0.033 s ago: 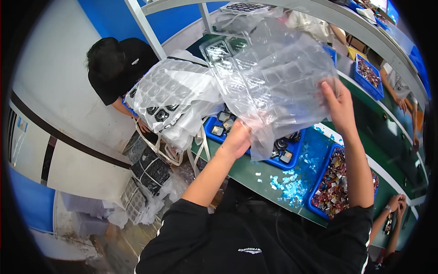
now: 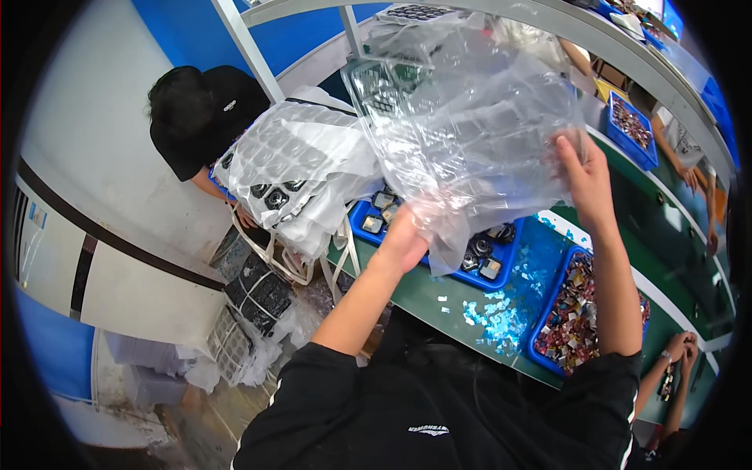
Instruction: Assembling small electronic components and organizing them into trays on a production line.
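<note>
Both my hands hold up a clear plastic blister tray with moulded pockets, with loose film of a plastic bag around or over it; which lies outermost I cannot tell. My left hand is closed on the gathered film at the near edge. At the right edge, my right hand grips the film between thumb and fingers. Beneath them is a blue tray of small black parts with round lens-like faces, partly hidden by the film.
At left stands a stack of bagged blister trays. A blue bin of small coloured pieces sits right, beside scattered blue flakes on the green table. A person in black bends at far left; other people's hands are at right.
The film and tray have shifted slightly and creased differently. Both hands keep their grip, with the right hand's fingers moved a little.
</note>
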### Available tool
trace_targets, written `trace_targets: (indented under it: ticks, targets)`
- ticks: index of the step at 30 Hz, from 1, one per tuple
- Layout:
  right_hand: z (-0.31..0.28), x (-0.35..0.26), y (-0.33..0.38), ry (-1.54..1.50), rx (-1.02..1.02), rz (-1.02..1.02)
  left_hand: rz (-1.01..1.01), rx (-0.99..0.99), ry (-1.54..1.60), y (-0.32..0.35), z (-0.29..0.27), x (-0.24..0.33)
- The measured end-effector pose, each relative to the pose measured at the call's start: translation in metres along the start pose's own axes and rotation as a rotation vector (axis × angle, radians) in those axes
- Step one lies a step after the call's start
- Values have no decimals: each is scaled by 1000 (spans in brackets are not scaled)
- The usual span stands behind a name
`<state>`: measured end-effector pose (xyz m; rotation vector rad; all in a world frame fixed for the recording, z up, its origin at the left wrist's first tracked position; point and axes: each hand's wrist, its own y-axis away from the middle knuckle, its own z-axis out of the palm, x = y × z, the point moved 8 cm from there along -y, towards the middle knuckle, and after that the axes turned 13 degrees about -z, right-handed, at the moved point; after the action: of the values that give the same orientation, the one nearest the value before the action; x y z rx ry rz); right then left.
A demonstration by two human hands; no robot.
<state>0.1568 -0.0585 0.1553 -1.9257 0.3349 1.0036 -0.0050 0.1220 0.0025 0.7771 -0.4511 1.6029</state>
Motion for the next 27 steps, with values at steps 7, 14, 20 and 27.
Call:
trace_targets:
  ticks: [7, 14, 20, 27]
  targets:
    - [-16, -82, 7, 11, -61, -87, 208, 97, -55, 50, -11, 33]
    - [119, -261, 75, 552, -710, -1044, 758, 452, -232, 249, 34, 48]
    - [221, -245, 191, 282, -1083, -1169, 709, 564, 252, 346, -7, 1]
    - [260, -240, 164, 81, -1217, -762, 630, 788, 645, 422, -70, -142]
